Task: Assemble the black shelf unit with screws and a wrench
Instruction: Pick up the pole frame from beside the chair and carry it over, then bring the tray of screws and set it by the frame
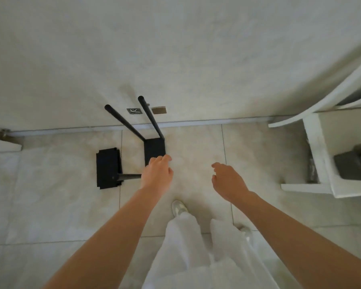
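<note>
On the pale glossy floor tiles [56, 205] near the foot of a light wall [175, 49], the partly built black metal shelf unit [154, 151] lies with two thin round black legs [148, 115] angling up toward the wall. The left hand [157, 174] reaches over the near edge of that unit's flat black panel, fingers loosely curled and relaxed; from this angle it seems to touch the panel's edge, though real contact is hard to confirm, and it grips nothing. The right hand [227, 180] hovers apart over bare tile, fingers slack and half bent, holding nothing. Just left of the unit lies a second flat black rectangular shelf panel [108, 168], with a short black tube [129, 176] running from it toward the left hand. A small grey plate [134, 111] and a brown one [158, 110] sit low on the wall behind the legs. A white shelved cabinet [321, 155] stands at the right, well apart from both hands, holding a dark boxy object [350, 167]. White trouser legs [188, 251] and a pale shoe [178, 206] fill the near floor, leaving open tile between the hands and to the cabinet.
</note>
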